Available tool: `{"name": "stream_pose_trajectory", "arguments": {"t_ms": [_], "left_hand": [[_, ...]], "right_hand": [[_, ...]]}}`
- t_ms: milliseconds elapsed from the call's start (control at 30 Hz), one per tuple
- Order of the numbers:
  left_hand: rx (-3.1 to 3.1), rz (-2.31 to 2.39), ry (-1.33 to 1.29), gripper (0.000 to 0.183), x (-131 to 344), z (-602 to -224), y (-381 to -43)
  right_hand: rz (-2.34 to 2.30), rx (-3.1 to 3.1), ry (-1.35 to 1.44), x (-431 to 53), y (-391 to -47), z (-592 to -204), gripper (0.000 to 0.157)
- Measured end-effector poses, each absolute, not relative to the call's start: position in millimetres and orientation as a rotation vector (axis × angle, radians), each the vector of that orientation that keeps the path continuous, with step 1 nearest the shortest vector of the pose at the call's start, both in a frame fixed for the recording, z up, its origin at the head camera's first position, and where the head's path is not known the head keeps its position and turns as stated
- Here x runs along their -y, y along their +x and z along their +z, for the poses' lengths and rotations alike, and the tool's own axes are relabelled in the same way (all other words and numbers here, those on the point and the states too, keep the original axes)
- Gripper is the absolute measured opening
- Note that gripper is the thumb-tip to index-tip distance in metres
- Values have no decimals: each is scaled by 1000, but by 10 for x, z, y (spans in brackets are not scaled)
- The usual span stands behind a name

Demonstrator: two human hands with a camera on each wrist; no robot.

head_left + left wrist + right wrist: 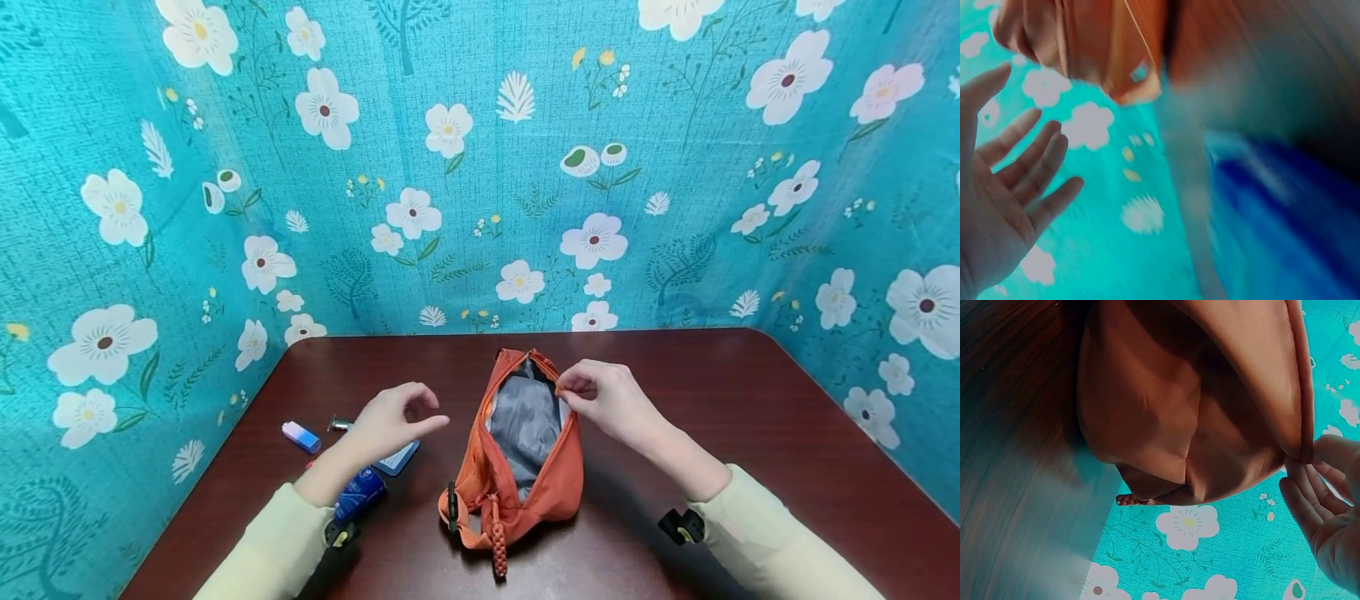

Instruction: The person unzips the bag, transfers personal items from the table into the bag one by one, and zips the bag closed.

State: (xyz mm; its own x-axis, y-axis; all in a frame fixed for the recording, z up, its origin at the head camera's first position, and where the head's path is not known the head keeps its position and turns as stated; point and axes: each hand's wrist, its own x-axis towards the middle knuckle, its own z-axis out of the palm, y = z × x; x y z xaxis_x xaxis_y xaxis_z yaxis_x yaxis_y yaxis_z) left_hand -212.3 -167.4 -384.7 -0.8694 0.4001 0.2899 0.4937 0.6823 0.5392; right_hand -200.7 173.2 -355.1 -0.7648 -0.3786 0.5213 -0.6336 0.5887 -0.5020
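Right hand (611,402) pinches the orange bag (561,475) by its edge; left hand (392,423), relaxed, holds nothing; unzipping looks done; a blue item (363,492), perhaps a packet, lies outside.

My head camera is looking forward and down over my left hand (392,423) and right hand (613,402). Closer wrist cameras (681,527) are both catching the bag (557,483).

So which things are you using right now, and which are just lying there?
Being used, it seems:
Orange bag, open
Right hand, its fingers pinching the bag's edge
Left hand, empty, beside the bag

Probably just lying there:
Small pink-and-blue thing
Shiny metal thing
Blue item, partly hidden
Flat blue-edged thing
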Motion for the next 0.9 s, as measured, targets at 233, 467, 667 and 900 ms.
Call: {"name": "stream_pose_trajectory", "arguments": {"t_ms": [233,467,667,900], "left_hand": [[2834,-1079,-874,39,2194,-3990,-2231],[3019,-1214,-819,49,2452,-4039,-2357],[3165,-1199,-804,51,2521,-4154,-2462],[3235,-1043,-736,53,2518,-4256,-2501]], "right_hand": [[980,2465,819,-1762,-2003,-3557,20],[971,2461,841,-1783,-2004,-3556,20],[1014,2472,852,-1787,-2005,-3568,20],[1023,2475,858,-1783,-2000,-3578,20]]}}
